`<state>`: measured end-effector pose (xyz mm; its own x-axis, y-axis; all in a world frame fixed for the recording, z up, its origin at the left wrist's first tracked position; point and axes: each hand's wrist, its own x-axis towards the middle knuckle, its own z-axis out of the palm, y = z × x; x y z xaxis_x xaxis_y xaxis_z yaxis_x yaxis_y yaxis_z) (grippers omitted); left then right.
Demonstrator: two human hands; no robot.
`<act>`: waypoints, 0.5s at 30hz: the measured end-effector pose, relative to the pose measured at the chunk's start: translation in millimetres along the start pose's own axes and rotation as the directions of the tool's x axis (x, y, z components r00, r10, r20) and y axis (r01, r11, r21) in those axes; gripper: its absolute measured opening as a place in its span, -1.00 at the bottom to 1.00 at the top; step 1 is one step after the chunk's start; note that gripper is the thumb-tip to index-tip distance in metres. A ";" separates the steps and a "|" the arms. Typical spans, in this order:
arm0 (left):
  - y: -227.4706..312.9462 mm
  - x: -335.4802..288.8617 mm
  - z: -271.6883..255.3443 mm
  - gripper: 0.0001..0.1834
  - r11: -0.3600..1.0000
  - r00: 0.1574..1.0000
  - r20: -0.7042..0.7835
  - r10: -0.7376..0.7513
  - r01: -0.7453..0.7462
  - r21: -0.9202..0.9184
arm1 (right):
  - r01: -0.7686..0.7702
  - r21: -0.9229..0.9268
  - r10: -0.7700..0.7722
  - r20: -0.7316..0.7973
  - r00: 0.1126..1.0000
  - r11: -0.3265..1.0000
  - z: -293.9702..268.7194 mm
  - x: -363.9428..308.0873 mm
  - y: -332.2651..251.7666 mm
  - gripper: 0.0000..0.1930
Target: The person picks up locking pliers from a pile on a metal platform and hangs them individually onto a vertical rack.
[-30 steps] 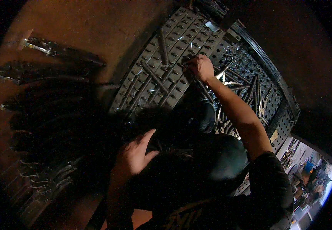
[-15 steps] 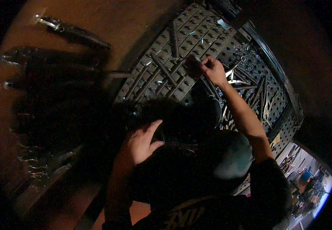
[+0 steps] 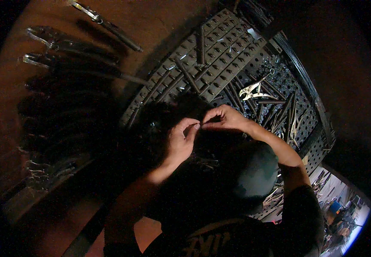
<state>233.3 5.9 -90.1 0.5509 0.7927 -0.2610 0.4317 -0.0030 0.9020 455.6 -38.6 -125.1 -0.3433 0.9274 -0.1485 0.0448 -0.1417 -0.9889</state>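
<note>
Both my hands meet over the dark middle of the view, fingertips almost touching. My left hand (image 3: 180,139) is closed in a pinch of thumb and fingers. My right hand (image 3: 227,119) pinches from the other side, thumb against fingers. Whatever lies between the fingertips is too small and dark to name. Beyond my right hand, locking pliers (image 3: 254,91) with bright metal jaws lie on a perforated metal bench top (image 3: 318,115), among dark rods or handles (image 3: 287,112). Deep shadow hides what is under my hands.
Farther off, a slotted metal panel (image 3: 219,47) carries rows of small pins and several loose dark bars (image 3: 187,75). Along the left, several pliers (image 3: 50,43) lie in a row, partly in shadow. A dark rounded shape (image 3: 256,171) sits by my right forearm.
My right hand has come back from the slotted panel toward me and met my left. My left hand, earlier spread, has moved up and right and closed. The view has shifted slightly.
</note>
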 end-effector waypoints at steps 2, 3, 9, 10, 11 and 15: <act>-1.4 1.5 -2.5 -0.78 0.997 1.000 0.013 -0.024 0.025 -0.070 | -0.101 -0.026 0.101 0.011 0.995 0.995 -3.3 3.7 -15.3 -0.87; -1.0 3.6 -4.2 -0.78 0.994 0.999 0.022 -0.032 0.035 -0.106 | -0.151 -0.041 0.151 0.011 0.988 0.988 -3.9 5.9 -20.6 -0.86; 1.5 10.0 -5.1 -0.73 0.946 0.994 0.023 -0.104 0.106 -0.306 | -0.016 0.013 0.017 -0.058 0.998 1.000 1.7 16.5 -39.2 -0.79; -0.1 9.4 -5.1 -0.70 0.970 0.995 -0.001 -0.101 0.098 -0.224 | 0.019 -0.005 -0.020 -0.045 0.999 1.000 2.3 17.6 -41.8 -0.79; -2.4 9.5 -6.7 -0.67 0.986 0.995 -0.023 -0.093 0.089 -0.144 | 0.012 -0.009 -0.012 -0.027 1.000 1.000 2.1 18.5 -45.8 -0.78; 17.9 10.3 -14.2 -0.54 0.972 0.982 0.019 -0.187 0.188 -0.144 | 0.030 -0.114 -0.031 -0.010 0.999 0.993 2.5 20.1 -55.2 -0.80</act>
<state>236.6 22.6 -71.8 0.4741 0.7672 -0.4320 0.4204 0.2338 0.8767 443.9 -13.0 -73.5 -0.3348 0.9349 -0.1178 0.1416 -0.0737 -0.9872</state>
